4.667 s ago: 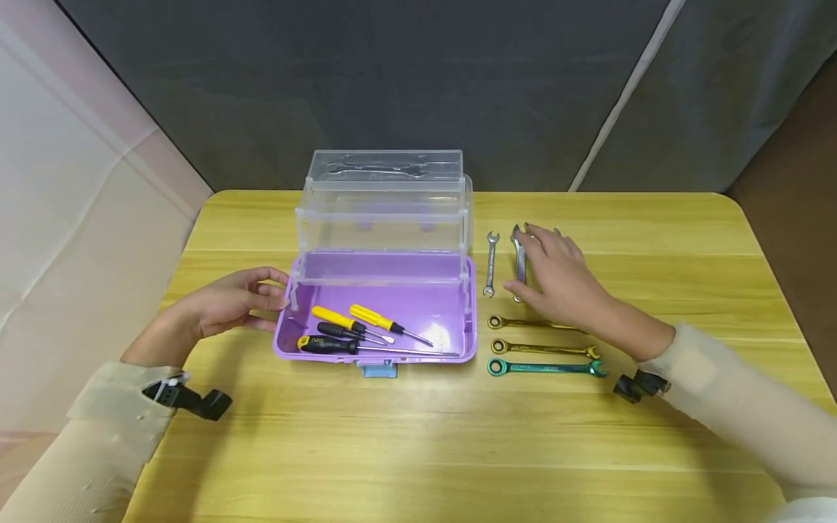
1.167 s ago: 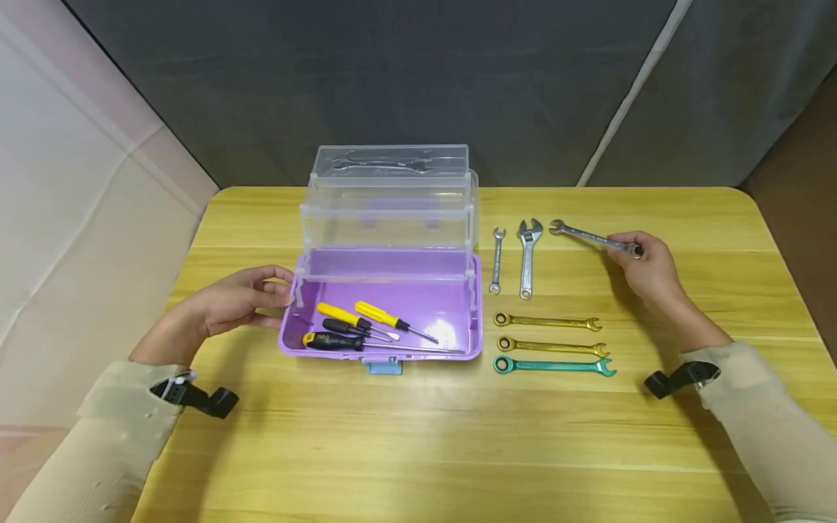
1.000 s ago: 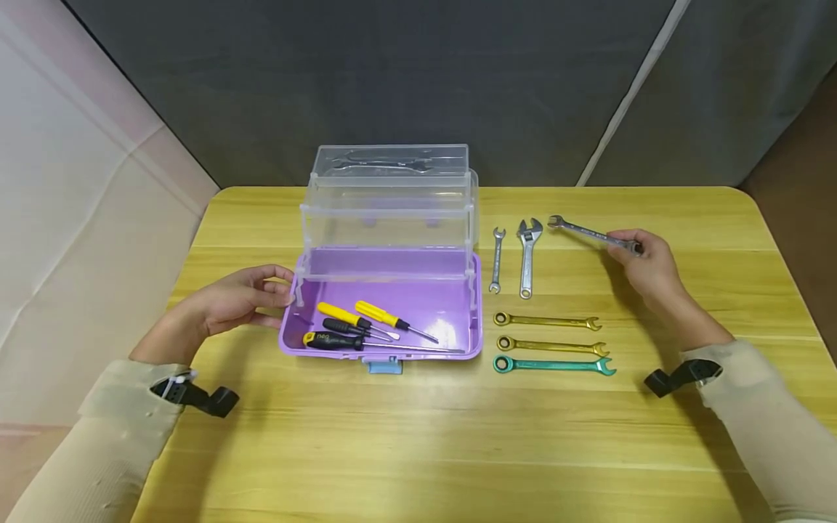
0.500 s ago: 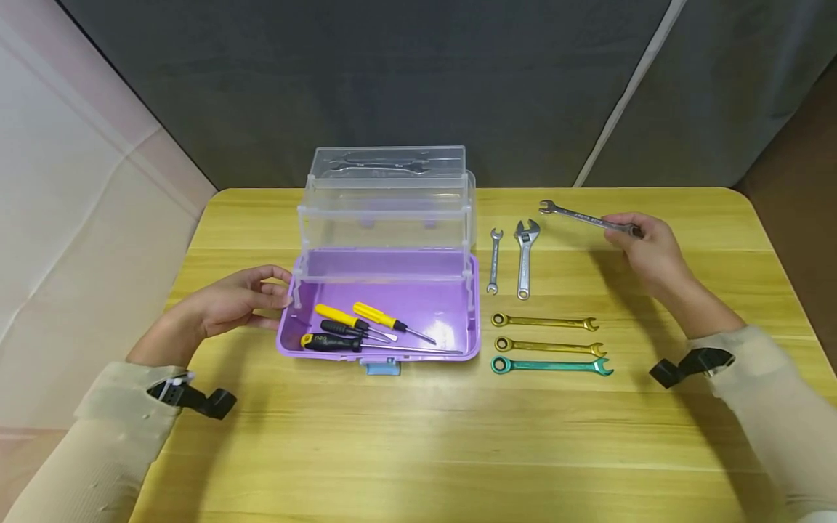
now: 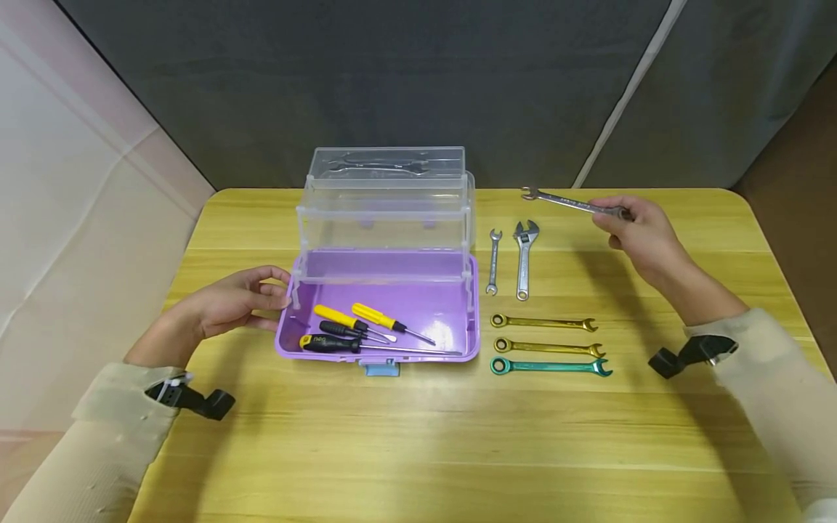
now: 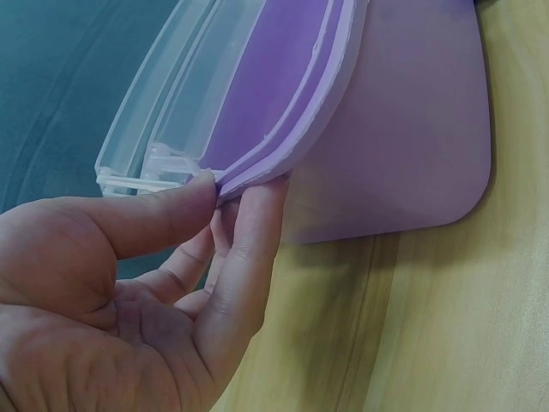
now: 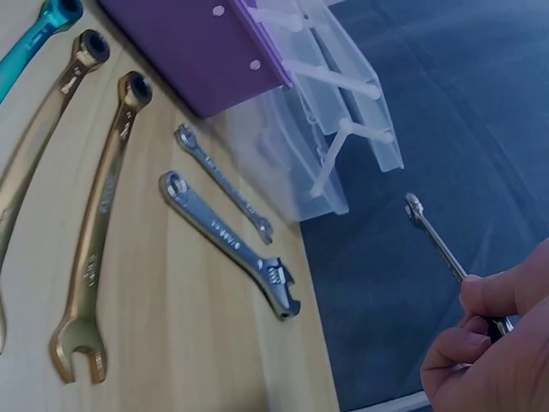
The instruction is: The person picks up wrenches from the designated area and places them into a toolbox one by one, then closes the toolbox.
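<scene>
Silver wrench (image 5: 567,203): right hand (image 5: 637,231) pinches it, now lifted off table (image 5: 418,436), moving toward toolbox (image 5: 382,290); left hand (image 5: 225,305) grips box's left edge.

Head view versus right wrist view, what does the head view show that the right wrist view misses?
Only the head view shows the left hand holding the left rim of the purple toolbox, the screwdrivers lying in its base, and a wrench in the top clear tray.

Only the right wrist view shows the right hand's fingertips close up, pinching the silver wrench by one end.

Both show the right hand with that wrench raised off the table, the adjustable wrench, the small spanner and the gold wrenches.
</scene>
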`<action>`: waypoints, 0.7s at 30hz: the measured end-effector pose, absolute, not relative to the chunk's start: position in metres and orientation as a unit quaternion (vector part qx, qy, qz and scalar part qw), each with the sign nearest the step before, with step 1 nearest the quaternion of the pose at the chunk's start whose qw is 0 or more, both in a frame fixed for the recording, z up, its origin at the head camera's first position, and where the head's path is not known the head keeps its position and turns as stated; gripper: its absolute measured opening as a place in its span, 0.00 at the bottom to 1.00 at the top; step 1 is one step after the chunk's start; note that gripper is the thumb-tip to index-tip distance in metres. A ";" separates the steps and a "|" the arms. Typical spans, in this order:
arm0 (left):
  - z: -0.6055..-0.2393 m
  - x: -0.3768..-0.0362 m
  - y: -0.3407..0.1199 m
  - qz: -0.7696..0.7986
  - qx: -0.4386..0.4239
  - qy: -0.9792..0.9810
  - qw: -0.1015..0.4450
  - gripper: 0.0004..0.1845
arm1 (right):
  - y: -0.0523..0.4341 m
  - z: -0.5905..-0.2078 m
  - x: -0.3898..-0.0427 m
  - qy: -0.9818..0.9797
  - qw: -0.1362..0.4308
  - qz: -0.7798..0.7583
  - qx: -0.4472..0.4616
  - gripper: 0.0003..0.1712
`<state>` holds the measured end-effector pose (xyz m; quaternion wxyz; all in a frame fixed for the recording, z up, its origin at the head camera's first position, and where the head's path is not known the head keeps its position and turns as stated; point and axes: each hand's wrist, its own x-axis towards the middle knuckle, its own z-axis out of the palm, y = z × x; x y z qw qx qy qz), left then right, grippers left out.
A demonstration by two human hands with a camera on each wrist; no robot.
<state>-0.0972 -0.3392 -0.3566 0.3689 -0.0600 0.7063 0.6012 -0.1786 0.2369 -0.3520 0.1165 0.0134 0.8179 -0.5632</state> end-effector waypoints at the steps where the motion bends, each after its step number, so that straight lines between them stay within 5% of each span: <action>1: -0.357 -0.097 -0.339 0.601 -0.059 0.706 0.369 0.11 | 0.236 -0.350 -0.179 0.818 0.117 -0.563 0.013 0.20; 21: -0.356 -0.097 -0.339 0.598 -0.058 0.709 0.370 0.11 | 0.215 -0.321 -0.195 0.799 0.115 -0.590 -0.011 0.16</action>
